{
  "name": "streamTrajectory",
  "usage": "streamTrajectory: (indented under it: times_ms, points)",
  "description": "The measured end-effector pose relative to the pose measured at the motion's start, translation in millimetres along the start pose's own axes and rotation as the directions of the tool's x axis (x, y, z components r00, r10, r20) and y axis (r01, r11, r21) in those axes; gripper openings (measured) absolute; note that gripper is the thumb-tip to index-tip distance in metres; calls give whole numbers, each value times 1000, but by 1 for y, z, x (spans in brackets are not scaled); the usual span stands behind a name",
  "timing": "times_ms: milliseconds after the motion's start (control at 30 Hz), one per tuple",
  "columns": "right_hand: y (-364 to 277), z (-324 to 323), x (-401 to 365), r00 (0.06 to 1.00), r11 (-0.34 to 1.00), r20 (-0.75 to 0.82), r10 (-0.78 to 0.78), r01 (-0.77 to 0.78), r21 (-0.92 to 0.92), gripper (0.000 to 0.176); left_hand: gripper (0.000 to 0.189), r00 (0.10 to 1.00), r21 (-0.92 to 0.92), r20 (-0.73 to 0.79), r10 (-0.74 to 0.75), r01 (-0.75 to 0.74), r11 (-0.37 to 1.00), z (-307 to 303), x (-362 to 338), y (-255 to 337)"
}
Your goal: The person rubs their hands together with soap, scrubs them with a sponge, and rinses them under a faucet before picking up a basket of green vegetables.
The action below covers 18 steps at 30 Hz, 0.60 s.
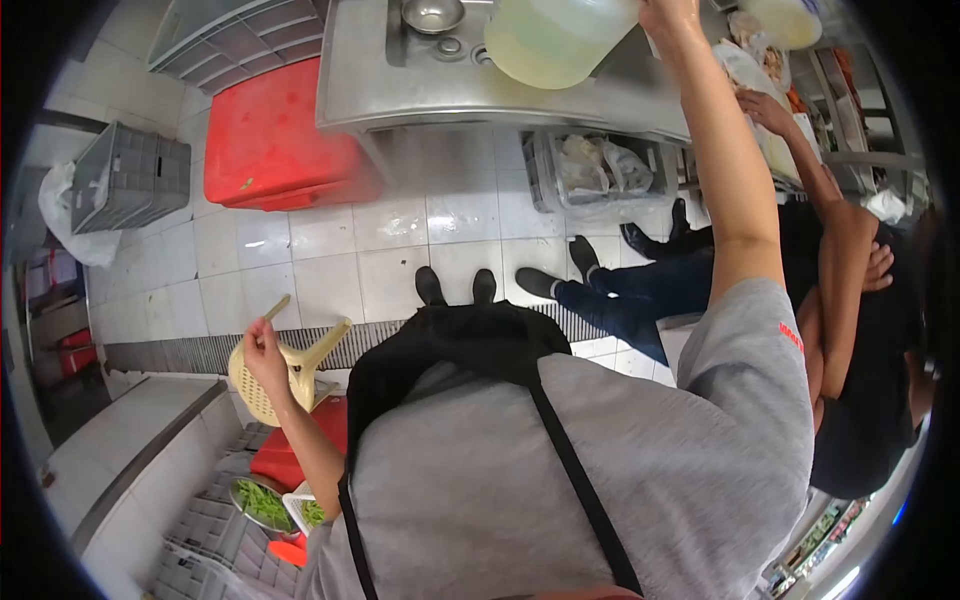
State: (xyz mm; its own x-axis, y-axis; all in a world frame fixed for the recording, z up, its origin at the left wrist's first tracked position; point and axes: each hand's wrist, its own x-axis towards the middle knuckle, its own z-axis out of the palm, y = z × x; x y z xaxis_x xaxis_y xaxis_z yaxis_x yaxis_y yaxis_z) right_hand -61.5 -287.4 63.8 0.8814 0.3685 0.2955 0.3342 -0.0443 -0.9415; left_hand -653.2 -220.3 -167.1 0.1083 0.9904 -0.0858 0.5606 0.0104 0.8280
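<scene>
My left hand [263, 350] is closed around a leg of a pale yellow plastic stool [262, 388], low on my left side. The stool is tipped, its holed seat turned toward the left and its legs pointing up and away. At the top edge of the view, my right hand [672, 18] grips the upper side of a large translucent container [555, 42]. Pale yellowish liquid shows inside it. The container is over the steel sink counter [420, 105], near a metal bowl [433, 14]; its top lies outside the view.
A red box [285, 140] and a grey crate [135, 178] stand on the tiled floor. Under the counter is a clear bin [600, 175] of bags. Close on my right stands another person [870, 370]. Cut greens fill a bowl [262, 502] behind my left arm. A floor grate [190, 352] runs across.
</scene>
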Motion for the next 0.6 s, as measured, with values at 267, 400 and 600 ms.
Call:
streamTrajectory:
  times_ms: [267, 400, 600]
  points:
    - [-52, -79, -96, 901, 878, 426, 77, -264, 400, 29, 14, 831, -423, 333, 446, -291, 858, 109, 43, 127]
    - [-14, -100, -148, 954, 957, 214, 212, -247, 154, 31, 14, 614, -453, 554, 562, -344, 823, 158, 16, 179]
    - [67, -96, -229, 821, 867, 283, 497, -485, -114, 21, 19, 137, -347, 931, 338, 51, 936, 229, -37, 170]
